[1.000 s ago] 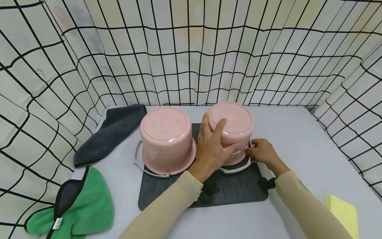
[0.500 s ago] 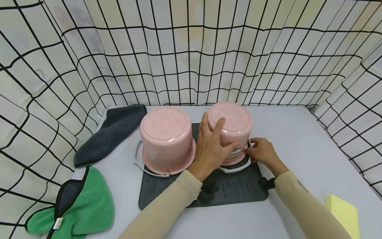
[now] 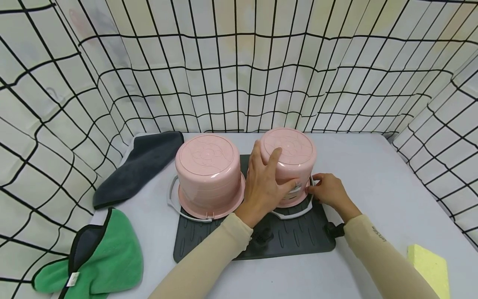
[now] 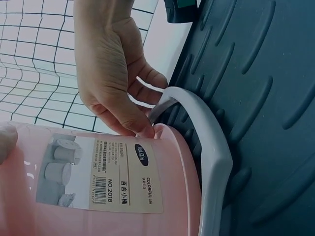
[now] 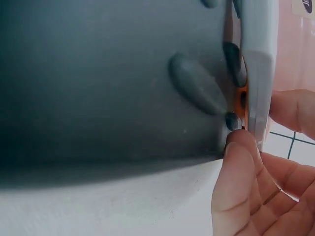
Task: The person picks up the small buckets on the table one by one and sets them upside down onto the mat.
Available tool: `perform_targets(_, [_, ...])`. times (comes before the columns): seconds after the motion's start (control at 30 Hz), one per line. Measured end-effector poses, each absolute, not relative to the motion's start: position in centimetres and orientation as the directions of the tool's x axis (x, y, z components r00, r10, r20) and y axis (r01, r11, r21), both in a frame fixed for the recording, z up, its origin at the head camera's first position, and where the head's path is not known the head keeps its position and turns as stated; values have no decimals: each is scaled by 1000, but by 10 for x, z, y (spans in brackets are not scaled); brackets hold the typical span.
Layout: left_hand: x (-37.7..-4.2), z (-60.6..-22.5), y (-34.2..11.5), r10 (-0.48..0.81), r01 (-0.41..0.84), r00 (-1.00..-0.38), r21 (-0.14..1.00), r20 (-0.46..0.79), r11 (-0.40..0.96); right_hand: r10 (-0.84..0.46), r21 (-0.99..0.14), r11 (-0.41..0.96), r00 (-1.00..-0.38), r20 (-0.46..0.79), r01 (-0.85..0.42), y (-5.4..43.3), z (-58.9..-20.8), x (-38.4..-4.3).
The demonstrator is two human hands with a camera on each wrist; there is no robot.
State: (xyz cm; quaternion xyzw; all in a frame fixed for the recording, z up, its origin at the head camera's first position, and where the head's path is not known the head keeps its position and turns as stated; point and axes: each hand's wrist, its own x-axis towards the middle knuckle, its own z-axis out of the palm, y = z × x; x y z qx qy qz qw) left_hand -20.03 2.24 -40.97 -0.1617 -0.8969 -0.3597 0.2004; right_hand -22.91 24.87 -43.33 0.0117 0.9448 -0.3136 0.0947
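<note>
Two pink buckets stand upside down on a dark ridged mat [image 3: 295, 241]. My left hand [image 3: 263, 182] holds the right bucket [image 3: 289, 145] from its left and front, fingers spread up the wall and thumb across the front. A printed label [image 4: 125, 172] is on this bucket. Low at its right side, my right hand [image 3: 330, 191] pinches the white handle [image 4: 216, 157] near the rim, thumb on the bucket side. The handle curves out in front of the bucket, close over the mat. Beside my left hand is the other bucket [image 3: 207, 174], its handle [image 3: 172, 195] out at the left.
At the left lie a dark grey cloth [image 3: 142, 168] and a green cloth [image 3: 117, 249] with black edging. A yellow sponge [image 3: 429, 270] sits at the front right, beside my right sleeve. Black wire mesh [image 3: 235, 66] encloses the white table at the back and sides.
The right bucket has shifted very slightly left under my hands. Its handle has swung a little lower at the front. The other bucket and the cloths have stayed put.
</note>
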Motion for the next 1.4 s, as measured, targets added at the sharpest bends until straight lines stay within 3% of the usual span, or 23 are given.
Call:
perform_targets(0.27, [-196, -406, 18, 190, 453, -861, 540, 472, 710, -46, -532, 847, -992, -117, 23, 248, -428, -223])
perform_targets(0.77, [-173, -401, 5, 314, 468, -880, 536, 357, 703, -152, -613, 776, -987, 43, -147, 254, -409, -187])
perform_targets(1.17, [-132, -401, -34, 464, 614, -789, 482, 404, 625, -173, -560, 800, -977, 128, -215, 267, -411, -160])
perform_targets(1.4, [-111, -386, -67, 416, 628, -765, 429, 491, 649, -164, -516, 827, -974, 159, -223, 269, -406, -150])
